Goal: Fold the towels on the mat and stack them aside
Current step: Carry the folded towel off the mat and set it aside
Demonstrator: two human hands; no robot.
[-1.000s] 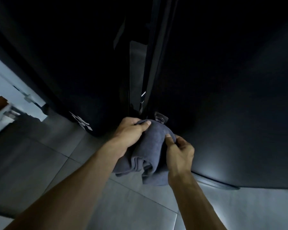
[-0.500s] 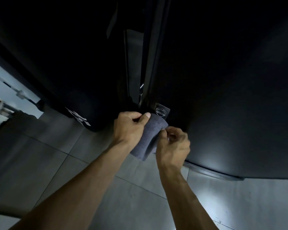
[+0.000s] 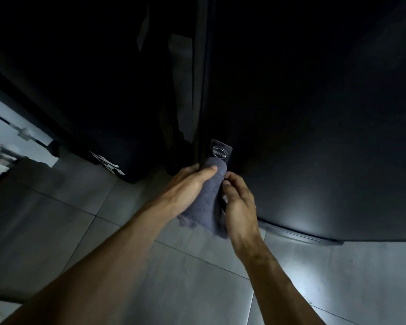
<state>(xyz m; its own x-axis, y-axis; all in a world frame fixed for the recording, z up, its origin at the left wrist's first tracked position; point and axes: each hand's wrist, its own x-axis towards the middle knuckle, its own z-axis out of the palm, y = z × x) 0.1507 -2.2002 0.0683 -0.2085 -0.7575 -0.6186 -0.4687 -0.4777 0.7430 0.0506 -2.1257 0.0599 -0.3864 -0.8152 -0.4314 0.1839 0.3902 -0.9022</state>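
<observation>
A grey-blue towel (image 3: 208,202) hangs bunched between my hands, its top just under a small clear adhesive hook (image 3: 219,150) stuck on a dark door panel. My left hand (image 3: 190,181) grips the towel's upper part, thumb laid across its top. My right hand (image 3: 238,202) is at the towel's right edge with fingers curled, pinching the fabric near the top. The towel's lower end droops below both hands. No mat is in view.
A tall dark cabinet or fridge (image 3: 314,113) fills the right and top. A second dark unit (image 3: 80,102) with a white logo stands at left, with a narrow gap between them. Grey floor tiles (image 3: 127,231) lie below. A white fixture (image 3: 10,137) sits at far left.
Both hands have raised the towel up to just under the hook. The towel has been gathered from a loose bundle into a narrower hanging roll.
</observation>
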